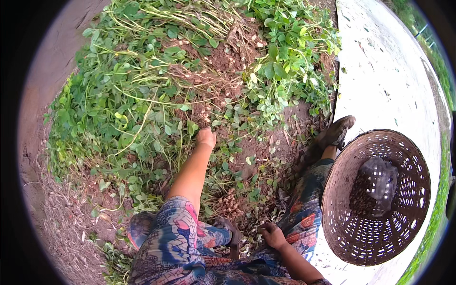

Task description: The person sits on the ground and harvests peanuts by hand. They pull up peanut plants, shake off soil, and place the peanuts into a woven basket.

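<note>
My left hand (206, 138) reaches forward with the fingers curled down and is closed on a peanut plant (192, 128); its fingertips are hidden. Pale peanut pods (205, 115) show on soil-caked roots just beyond the knuckles. Beside my thigh, my right hand (273, 236) hangs low with bent fingers, and I cannot tell whether anything is in them. A small heap of peanut pods (231, 205) lies on the ground between my legs, ahead of that hand.
Uprooted peanut plants (107, 96) spread in a thick pile ahead and left. At right, a woven basket (335, 213) stands on a white sheet (377, 71), with dark small contents and a clear plastic bag (383, 178) inside. My shoe (336, 131) is near the sheet's edge.
</note>
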Motion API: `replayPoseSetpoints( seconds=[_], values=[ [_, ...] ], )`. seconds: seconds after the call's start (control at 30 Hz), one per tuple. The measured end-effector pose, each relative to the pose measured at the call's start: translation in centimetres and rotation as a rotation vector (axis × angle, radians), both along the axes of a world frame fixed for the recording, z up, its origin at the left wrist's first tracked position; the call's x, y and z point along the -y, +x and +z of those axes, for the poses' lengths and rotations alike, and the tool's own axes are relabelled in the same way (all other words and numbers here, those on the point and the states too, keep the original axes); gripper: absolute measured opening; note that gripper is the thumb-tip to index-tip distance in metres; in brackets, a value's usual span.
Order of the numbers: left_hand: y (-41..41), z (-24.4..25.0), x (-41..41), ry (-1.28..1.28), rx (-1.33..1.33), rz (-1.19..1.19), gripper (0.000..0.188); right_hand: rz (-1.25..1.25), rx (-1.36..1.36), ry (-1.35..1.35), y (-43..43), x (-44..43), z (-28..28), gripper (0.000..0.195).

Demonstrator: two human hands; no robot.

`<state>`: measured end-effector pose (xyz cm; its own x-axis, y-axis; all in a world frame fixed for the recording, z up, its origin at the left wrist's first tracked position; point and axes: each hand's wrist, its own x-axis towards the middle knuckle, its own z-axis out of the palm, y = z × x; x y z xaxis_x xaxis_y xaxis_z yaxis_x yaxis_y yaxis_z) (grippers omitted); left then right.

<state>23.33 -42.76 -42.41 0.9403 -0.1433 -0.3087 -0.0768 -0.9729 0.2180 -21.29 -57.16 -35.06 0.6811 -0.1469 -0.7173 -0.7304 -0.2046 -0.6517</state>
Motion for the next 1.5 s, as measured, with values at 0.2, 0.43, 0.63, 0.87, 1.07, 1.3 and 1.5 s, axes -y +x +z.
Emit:
replayPoseSetpoints(
  seconds=[0.2, 0.43, 0.63, 0.87, 1.07, 1.3, 1.5],
  values=[
    [-0.7, 3.1, 1.6, 0.439, -0.132, -0.388, 0.049, 0.005, -0.109, -0.028, 1.3, -0.6, -2.0, 0.027],
    [-5.9, 11.8, 1.8, 0.116, 0.03, -0.855, 0.039, -0.035, -0.015, 0.007, 0.4, 0.2, -2.0, 0.028],
    [-19.2, 22.8, 1.0, -0.099, -0.121, -1.192, 0.02, -0.577, 0.257, 0.386, 3.3, 1.6, 1.7, 0.042],
    [-25.6, 20.1, -1.5, -1.037, -0.475, -0.778, 0.032, -0.543, 0.496, 0.88, 8.5, 0.1, 13.5, 0.044],
    [-30.6, 24.6, 0.5, -1.272, -0.661, -0.258, 0.034, -0.512, 0.662, 0.477, 6.7, 1.0, 13.3, 0.033],
    [-31.7, 21.5, 0.9, -1.034, -0.587, -0.129, 0.028, -0.393, 0.92, 0.483, 6.2, -1.4, 12.0, 0.027],
    [-32.3, 25.6, 2.0, -1.234, -0.813, 0.142, 0.024, -0.637, 0.473, 0.825, 5.7, -0.7, 13.8, 0.032]
  ],
)
